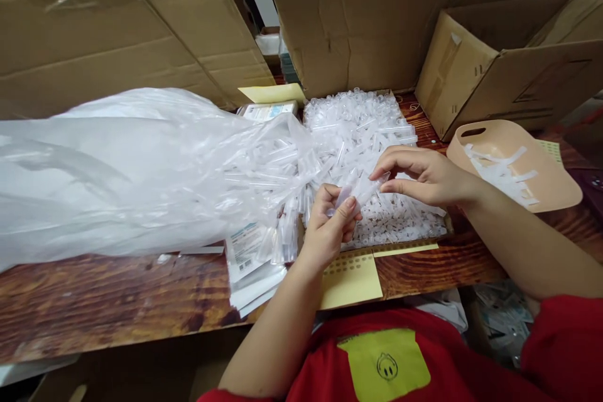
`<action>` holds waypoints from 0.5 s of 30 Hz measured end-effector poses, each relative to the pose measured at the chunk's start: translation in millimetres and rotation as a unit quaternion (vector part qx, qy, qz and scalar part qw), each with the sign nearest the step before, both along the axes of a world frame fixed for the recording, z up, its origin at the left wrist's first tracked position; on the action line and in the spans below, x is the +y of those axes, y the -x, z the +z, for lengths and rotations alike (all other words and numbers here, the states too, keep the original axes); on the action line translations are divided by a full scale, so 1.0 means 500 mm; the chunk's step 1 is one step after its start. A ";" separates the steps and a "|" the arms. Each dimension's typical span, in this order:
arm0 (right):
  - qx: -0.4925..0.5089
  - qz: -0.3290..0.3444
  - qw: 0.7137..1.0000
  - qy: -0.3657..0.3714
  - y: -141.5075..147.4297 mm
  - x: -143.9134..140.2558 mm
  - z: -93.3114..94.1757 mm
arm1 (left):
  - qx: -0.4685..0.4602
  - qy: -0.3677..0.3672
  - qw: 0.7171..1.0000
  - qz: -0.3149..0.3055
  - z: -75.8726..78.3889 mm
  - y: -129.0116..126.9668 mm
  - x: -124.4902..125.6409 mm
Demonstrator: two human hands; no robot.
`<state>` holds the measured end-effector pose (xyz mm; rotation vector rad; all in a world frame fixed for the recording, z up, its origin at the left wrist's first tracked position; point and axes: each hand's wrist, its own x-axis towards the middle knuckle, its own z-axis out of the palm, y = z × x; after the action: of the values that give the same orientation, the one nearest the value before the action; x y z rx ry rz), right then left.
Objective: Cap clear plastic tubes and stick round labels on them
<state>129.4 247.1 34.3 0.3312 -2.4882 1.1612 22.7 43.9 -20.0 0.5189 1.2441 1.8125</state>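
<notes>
My left hand [332, 220] is closed around a small bunch of clear plastic tubes [358, 191] with pointed ends. At the far end of that bunch, the thumb and fingers of my right hand [417, 174] pinch at a tube tip; the exact contact is hard to make out. Beneath both hands lies a shallow cardboard tray heaped with translucent plastic pieces [360, 113], small caps and tubes among them. To the left, a large clear plastic bag [117, 169] spills more tubes [268, 166] toward the tray.
A peach-coloured basin [558, 182] with white strips [504, 173] sits at right, before an open cardboard box [471, 75]. Yellow sticker sheets [353, 282] lie under the tray's front. Printed packets [249, 251] rest on the wooden table [117, 308]. Large cardboard [358, 19] stands behind.
</notes>
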 end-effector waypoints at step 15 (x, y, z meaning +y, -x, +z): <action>-0.036 -0.056 0.997 -0.044 -0.014 -0.029 -0.028 | 0.126 0.004 0.992 -0.026 -0.029 -0.001 -0.013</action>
<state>136.5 232.8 20.3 0.1721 -2.5899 1.0386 23.1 37.5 -34.6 0.7892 1.3920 1.7365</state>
